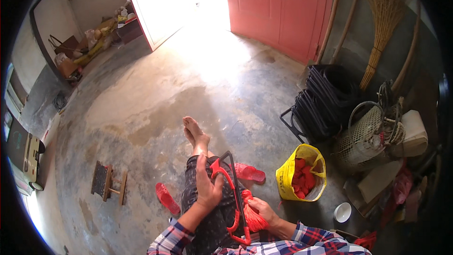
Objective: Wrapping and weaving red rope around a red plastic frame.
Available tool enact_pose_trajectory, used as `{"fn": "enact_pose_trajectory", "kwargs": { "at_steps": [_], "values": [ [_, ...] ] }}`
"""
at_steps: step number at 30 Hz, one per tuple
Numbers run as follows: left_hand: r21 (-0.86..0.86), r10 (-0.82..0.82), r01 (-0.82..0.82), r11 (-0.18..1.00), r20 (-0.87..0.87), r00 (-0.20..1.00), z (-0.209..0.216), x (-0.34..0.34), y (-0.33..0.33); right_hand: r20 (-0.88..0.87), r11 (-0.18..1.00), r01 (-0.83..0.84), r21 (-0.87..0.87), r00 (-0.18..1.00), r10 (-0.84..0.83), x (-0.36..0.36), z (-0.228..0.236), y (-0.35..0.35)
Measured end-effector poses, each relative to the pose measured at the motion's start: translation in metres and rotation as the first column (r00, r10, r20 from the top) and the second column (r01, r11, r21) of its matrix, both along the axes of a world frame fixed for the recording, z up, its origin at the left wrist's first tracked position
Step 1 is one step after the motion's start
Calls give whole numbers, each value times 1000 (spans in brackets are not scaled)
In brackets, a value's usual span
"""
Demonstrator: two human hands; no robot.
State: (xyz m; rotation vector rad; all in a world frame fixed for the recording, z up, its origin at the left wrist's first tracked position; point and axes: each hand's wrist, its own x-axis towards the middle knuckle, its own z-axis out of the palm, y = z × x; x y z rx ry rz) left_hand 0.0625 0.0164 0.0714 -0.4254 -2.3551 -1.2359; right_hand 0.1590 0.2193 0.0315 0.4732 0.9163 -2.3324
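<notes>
A long red-and-black frame [236, 193], shaped like a saw frame, lies along my lap. My left hand [207, 190] is beside its upper end, fingers stretched out and thumb apart; whether the palm touches the frame I cannot tell. Beside the frame's lower half, my right hand [265, 210] is closed on a hank of red cord [255, 219]. The hank's top is gathered tight and its strands hang loose below. Black patterned trousers [203, 226] cover my legs, and my bare feet [193, 130] stretch out ahead.
To my right stands a yellow bag [285, 184] holding red bundles, near a white bowl [342, 212]. Red slippers [250, 173] flank my legs. A small wooden stool [113, 186] is at left. Black coiled hose [321, 104], a wire basket [361, 134] and a broom [380, 28] line the right wall.
</notes>
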Motion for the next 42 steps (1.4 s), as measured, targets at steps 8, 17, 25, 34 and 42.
{"fn": "enact_pose_trajectory", "kwargs": {
  "at_steps": [8,17,25,34,42],
  "values": [
    [-189,2,56,980,290,957,27,13,-9,-14,998,13,-63,1000,-14,2,-5,-3],
    [-294,-216,-87,952,-843,493,150,60,0,-26,1000,14,-26,1000,-14,2,-2,-5],
    [-604,-130,-217,767,-478,869,84,17,-37,-3,1000,-2,3,1000,2,1,0,-2],
    [-525,353,-61,849,477,805,-34,-4,-73,-53,998,-19,-55,998,16,3,-8,3],
    [-721,330,66,689,394,858,-18,13,-53,-53,998,-4,-70,999,0,2,-7,-2]
  ]
}}
